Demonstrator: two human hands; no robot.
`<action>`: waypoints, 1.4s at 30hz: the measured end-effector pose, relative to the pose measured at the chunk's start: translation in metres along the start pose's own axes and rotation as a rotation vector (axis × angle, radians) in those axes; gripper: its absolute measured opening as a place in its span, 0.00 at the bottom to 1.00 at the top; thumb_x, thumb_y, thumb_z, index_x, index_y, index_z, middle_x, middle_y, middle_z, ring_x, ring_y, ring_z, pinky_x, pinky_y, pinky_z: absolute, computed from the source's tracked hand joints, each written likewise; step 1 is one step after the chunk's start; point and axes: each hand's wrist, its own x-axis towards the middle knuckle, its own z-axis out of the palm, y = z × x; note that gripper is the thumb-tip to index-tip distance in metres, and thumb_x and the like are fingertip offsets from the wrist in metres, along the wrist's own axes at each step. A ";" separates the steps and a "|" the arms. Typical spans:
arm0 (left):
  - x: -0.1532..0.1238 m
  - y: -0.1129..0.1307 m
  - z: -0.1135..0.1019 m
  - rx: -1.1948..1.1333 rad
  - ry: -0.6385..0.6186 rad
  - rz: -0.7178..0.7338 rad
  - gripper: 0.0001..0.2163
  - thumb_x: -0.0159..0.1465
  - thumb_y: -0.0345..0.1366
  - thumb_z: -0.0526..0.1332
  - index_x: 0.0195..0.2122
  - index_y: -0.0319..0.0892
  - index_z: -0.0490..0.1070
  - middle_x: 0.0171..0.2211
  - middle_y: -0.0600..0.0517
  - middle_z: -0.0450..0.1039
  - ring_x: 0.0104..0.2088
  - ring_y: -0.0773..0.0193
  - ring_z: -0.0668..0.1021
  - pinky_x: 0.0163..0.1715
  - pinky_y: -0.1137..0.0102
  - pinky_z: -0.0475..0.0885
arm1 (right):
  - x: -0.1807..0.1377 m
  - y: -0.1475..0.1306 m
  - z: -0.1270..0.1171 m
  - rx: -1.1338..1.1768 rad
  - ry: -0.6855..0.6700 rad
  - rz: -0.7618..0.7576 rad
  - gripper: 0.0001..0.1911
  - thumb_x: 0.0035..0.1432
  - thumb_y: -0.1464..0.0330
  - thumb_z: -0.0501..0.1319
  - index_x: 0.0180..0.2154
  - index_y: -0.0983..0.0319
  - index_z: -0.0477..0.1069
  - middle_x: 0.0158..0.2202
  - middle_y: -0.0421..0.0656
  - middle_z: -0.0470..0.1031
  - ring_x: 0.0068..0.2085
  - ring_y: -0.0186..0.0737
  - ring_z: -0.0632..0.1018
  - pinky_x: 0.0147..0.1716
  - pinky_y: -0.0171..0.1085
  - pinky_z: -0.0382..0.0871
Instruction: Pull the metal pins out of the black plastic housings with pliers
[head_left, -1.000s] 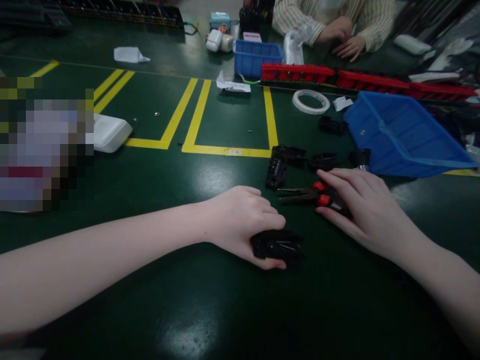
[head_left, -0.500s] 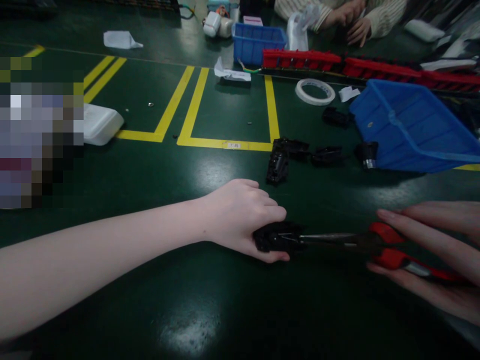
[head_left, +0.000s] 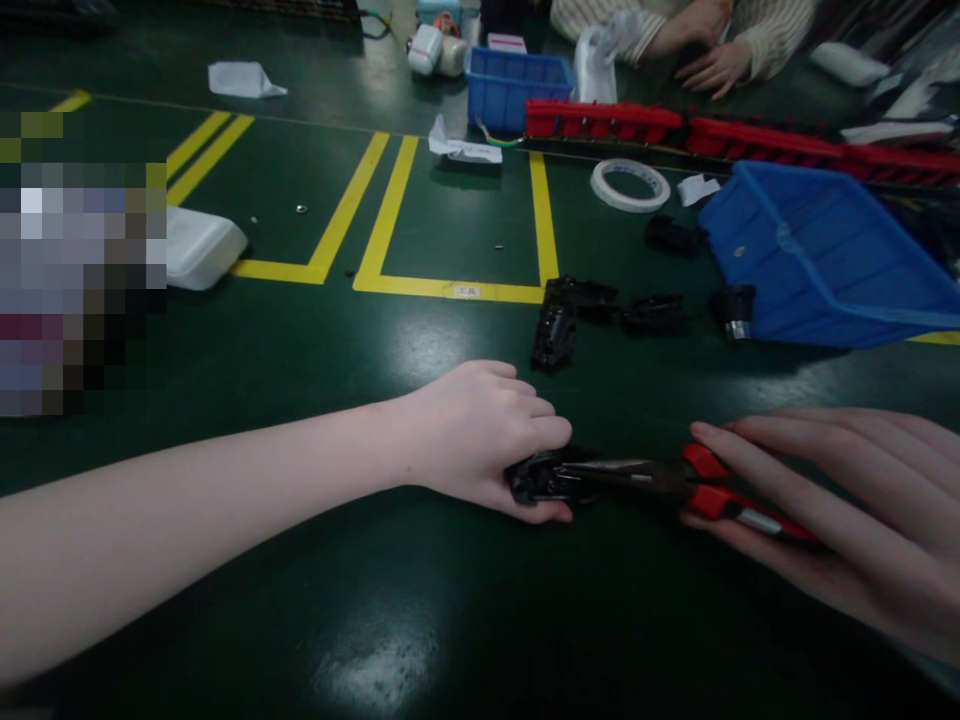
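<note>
My left hand (head_left: 502,430) is closed around a black plastic part (head_left: 536,480) low over the green table, thumb below it and fingers above. Red-handled long-nose pliers (head_left: 709,485) are gripped in my right hand (head_left: 847,510), with fingers along the upper handle and the thumb under the lower one. The narrow jaws point left, and their tips overlap the black part. Whether the jaws pinch anything there I cannot make out. Beyond my left hand lie similar black plastic parts, one standing nearest (head_left: 553,335) and another to its right (head_left: 654,312).
A tilted blue bin (head_left: 832,250) sits at right, with a black cylindrical piece (head_left: 735,310) by it. Behind are a roll of white tape (head_left: 630,186), a red rack row (head_left: 604,118) and a smaller blue bin (head_left: 517,88). Across the table are another person's hands (head_left: 716,65).
My right hand has moved left with the pliers, bringing their jaws further over the black part. My left hand stays almost still. The other person's hands have shifted slightly.
</note>
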 end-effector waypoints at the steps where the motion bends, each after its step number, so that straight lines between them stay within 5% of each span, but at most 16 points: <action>1: 0.000 0.001 0.000 0.019 0.001 0.000 0.17 0.60 0.51 0.60 0.29 0.41 0.68 0.25 0.56 0.72 0.24 0.68 0.72 0.25 0.71 0.59 | -0.001 0.000 0.000 -0.003 0.013 -0.004 0.33 0.55 0.66 0.63 0.60 0.66 0.59 0.42 0.52 0.74 0.41 0.50 0.74 0.37 0.47 0.68; 14: -0.002 0.012 -0.007 0.323 -0.021 -0.133 0.25 0.58 0.60 0.54 0.34 0.39 0.68 0.28 0.52 0.70 0.26 0.62 0.69 0.27 0.67 0.56 | -0.028 0.000 0.007 0.069 0.091 0.182 0.34 0.55 0.63 0.62 0.62 0.60 0.56 0.42 0.54 0.74 0.41 0.51 0.75 0.36 0.47 0.69; 19: -0.003 0.012 -0.005 0.230 0.145 -0.093 0.29 0.56 0.65 0.52 0.33 0.39 0.69 0.28 0.53 0.69 0.26 0.64 0.67 0.28 0.67 0.56 | -0.030 -0.005 0.004 0.055 0.110 0.194 0.37 0.53 0.62 0.64 0.63 0.61 0.56 0.42 0.54 0.74 0.41 0.51 0.75 0.36 0.47 0.69; 23: -0.003 0.018 -0.004 0.028 0.287 -0.067 0.22 0.64 0.55 0.50 0.31 0.40 0.69 0.27 0.54 0.68 0.28 0.65 0.67 0.31 0.66 0.57 | -0.036 -0.008 0.004 0.048 0.098 0.227 0.39 0.51 0.61 0.66 0.62 0.59 0.57 0.43 0.53 0.74 0.42 0.51 0.76 0.36 0.47 0.70; 29: -0.001 0.025 -0.003 -0.156 0.255 -0.059 0.12 0.68 0.36 0.51 0.30 0.40 0.68 0.27 0.55 0.70 0.30 0.67 0.69 0.35 0.66 0.59 | -0.033 -0.010 0.004 0.032 0.104 0.200 0.38 0.52 0.61 0.65 0.62 0.59 0.56 0.42 0.52 0.74 0.41 0.50 0.76 0.36 0.46 0.70; 35: -0.003 0.020 -0.005 -0.276 0.343 -0.095 0.10 0.66 0.32 0.53 0.29 0.40 0.68 0.26 0.56 0.69 0.29 0.69 0.70 0.35 0.68 0.60 | -0.017 -0.005 0.016 -0.008 0.170 0.275 0.32 0.51 0.66 0.66 0.56 0.66 0.63 0.43 0.54 0.72 0.40 0.49 0.74 0.36 0.44 0.70; 39: -0.005 0.017 -0.008 -0.319 0.356 -0.111 0.08 0.66 0.31 0.54 0.32 0.39 0.71 0.27 0.55 0.71 0.30 0.70 0.72 0.36 0.69 0.62 | -0.016 0.005 0.037 0.126 0.087 0.370 0.25 0.55 0.63 0.62 0.54 0.64 0.64 0.43 0.52 0.72 0.41 0.48 0.75 0.36 0.45 0.71; 42: -0.005 0.016 -0.009 -0.328 0.346 -0.118 0.08 0.66 0.31 0.54 0.35 0.39 0.72 0.28 0.55 0.72 0.30 0.70 0.72 0.36 0.69 0.62 | -0.014 0.005 0.041 0.162 0.060 0.414 0.25 0.57 0.61 0.59 0.56 0.61 0.62 0.45 0.52 0.71 0.45 0.52 0.74 0.43 0.53 0.68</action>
